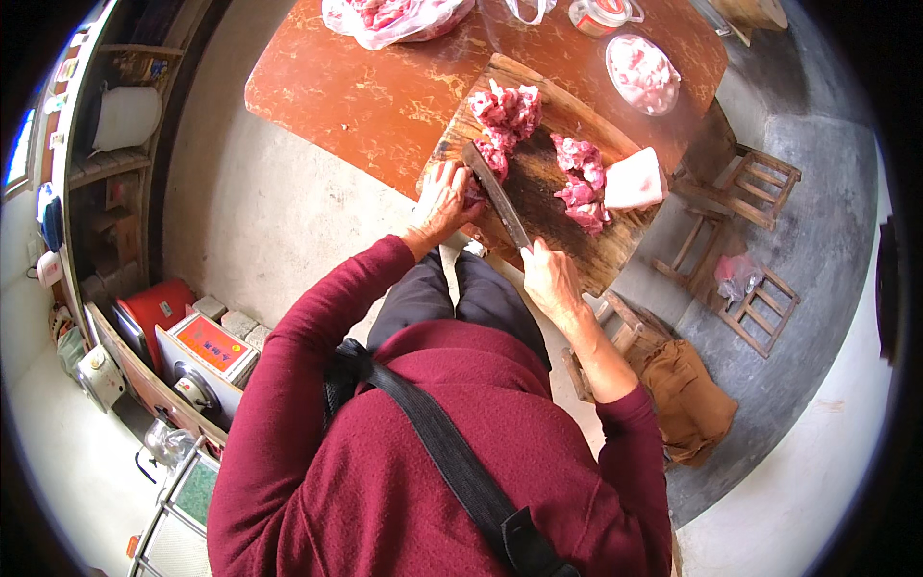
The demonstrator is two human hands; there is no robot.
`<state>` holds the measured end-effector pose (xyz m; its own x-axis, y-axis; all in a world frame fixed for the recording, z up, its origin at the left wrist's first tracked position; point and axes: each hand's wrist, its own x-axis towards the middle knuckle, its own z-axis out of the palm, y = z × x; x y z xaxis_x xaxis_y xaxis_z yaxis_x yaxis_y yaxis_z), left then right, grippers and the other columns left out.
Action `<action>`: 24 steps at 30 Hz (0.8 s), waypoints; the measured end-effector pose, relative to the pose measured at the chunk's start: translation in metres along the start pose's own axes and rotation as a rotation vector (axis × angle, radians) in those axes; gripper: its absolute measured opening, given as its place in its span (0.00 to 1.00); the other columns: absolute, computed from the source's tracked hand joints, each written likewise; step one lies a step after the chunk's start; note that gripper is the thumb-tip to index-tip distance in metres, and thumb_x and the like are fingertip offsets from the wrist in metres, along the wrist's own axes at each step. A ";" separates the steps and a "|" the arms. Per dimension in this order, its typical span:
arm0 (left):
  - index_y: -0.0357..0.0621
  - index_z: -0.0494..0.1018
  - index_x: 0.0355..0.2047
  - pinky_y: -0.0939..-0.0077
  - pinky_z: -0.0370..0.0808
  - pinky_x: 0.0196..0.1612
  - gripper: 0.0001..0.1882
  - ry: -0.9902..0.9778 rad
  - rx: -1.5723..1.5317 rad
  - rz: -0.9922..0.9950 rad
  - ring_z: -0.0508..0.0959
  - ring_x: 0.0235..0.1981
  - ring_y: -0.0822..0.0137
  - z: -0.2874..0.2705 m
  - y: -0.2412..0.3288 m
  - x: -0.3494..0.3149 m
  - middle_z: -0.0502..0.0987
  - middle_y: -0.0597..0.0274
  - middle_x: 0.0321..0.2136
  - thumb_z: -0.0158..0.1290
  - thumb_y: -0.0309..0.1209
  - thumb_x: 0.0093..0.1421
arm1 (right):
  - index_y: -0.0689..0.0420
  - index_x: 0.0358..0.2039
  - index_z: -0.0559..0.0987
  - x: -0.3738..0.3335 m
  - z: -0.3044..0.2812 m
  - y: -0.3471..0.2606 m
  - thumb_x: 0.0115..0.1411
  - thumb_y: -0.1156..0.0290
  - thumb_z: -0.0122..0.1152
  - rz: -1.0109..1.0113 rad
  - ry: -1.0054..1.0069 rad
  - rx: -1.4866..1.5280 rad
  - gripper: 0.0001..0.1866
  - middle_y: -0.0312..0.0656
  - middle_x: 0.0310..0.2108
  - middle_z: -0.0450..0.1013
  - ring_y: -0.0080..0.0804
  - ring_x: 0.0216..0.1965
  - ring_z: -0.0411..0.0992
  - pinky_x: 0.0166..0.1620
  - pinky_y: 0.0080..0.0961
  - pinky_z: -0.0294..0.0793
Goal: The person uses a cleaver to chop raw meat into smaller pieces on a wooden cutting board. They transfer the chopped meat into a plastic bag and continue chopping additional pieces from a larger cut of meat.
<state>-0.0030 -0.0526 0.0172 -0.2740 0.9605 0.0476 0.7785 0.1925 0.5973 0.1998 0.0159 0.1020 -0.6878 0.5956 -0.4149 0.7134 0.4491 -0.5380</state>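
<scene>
A wooden cutting board (527,226) lies on the reddish-brown table at its near edge. My right hand (553,279) is closed round the handle of a long dark-bladed knife (500,202). The blade slants away to the left, its tip beside a piece of raw meat. My left hand (442,202) presses on meat at the board's left edge, fingers curled over it, so most of that piece is hidden. Farther off on the board is a heap of red meat (511,111). To the right are more cut chunks (583,188) and a pale, flat slab (636,180) of fat or skin.
On the table (356,115) stand a bag of meat (399,19), a lidded clear jar (598,14) and an oval dish of pale pieces (642,75). Wooden stools (760,183) stand at right, one with brown cloth (687,404). Shelves (111,173) line the left wall.
</scene>
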 end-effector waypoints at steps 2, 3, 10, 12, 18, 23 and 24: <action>0.39 0.64 0.45 0.58 0.62 0.50 0.29 0.034 -0.028 0.006 0.64 0.47 0.48 0.009 -0.003 -0.005 0.64 0.47 0.45 0.59 0.33 0.42 | 0.63 0.27 0.69 0.009 0.000 -0.001 0.60 0.68 0.44 -0.012 -0.020 -0.006 0.11 0.58 0.18 0.71 0.56 0.24 0.72 0.26 0.46 0.71; 0.39 0.64 0.46 0.58 0.61 0.51 0.29 0.050 -0.043 0.010 0.64 0.47 0.48 0.012 -0.004 -0.007 0.64 0.48 0.45 0.59 0.32 0.42 | 0.63 0.27 0.69 0.015 -0.002 -0.007 0.60 0.68 0.44 -0.024 -0.021 -0.010 0.11 0.58 0.18 0.71 0.56 0.24 0.73 0.27 0.46 0.71; 0.38 0.65 0.41 0.59 0.64 0.49 0.25 0.146 -0.033 0.018 0.65 0.44 0.49 0.021 -0.016 -0.003 0.66 0.49 0.41 0.57 0.30 0.42 | 0.65 0.28 0.69 0.103 0.011 -0.059 0.52 0.77 0.45 -0.161 0.100 -0.033 0.06 0.58 0.21 0.72 0.53 0.26 0.74 0.29 0.43 0.74; 0.38 0.66 0.41 0.60 0.64 0.48 0.23 0.119 -0.001 0.051 0.66 0.43 0.50 0.015 -0.018 0.000 0.67 0.49 0.40 0.57 0.31 0.43 | 0.65 0.28 0.69 0.099 0.016 -0.051 0.52 0.77 0.45 -0.181 0.104 -0.026 0.05 0.58 0.21 0.72 0.53 0.26 0.74 0.29 0.43 0.74; 0.41 0.66 0.41 0.59 0.64 0.48 0.24 0.071 -0.002 -0.003 0.66 0.45 0.50 0.009 -0.010 -0.003 0.67 0.52 0.41 0.59 0.32 0.43 | 0.63 0.27 0.67 0.009 0.004 -0.004 0.59 0.70 0.44 -0.007 -0.003 -0.087 0.09 0.57 0.20 0.72 0.54 0.25 0.73 0.28 0.45 0.73; 0.40 0.67 0.38 0.61 0.64 0.48 0.19 0.052 0.009 0.046 0.67 0.44 0.52 0.012 -0.003 -0.005 0.68 0.53 0.38 0.56 0.34 0.46 | 0.63 0.27 0.67 0.008 0.000 -0.007 0.58 0.71 0.45 -0.038 0.016 -0.077 0.08 0.57 0.19 0.72 0.55 0.24 0.73 0.27 0.45 0.73; 0.40 0.67 0.38 0.61 0.64 0.47 0.19 0.013 -0.006 0.063 0.67 0.44 0.53 0.012 -0.001 -0.007 0.68 0.53 0.38 0.56 0.35 0.47 | 0.63 0.26 0.67 0.020 0.002 -0.014 0.55 0.74 0.46 -0.062 0.039 -0.053 0.06 0.56 0.19 0.72 0.54 0.24 0.73 0.27 0.44 0.74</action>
<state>0.0048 -0.0567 0.0063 -0.2318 0.9680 0.0961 0.7914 0.1302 0.5973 0.1762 0.0201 0.1001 -0.7261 0.5903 -0.3526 0.6762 0.5200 -0.5219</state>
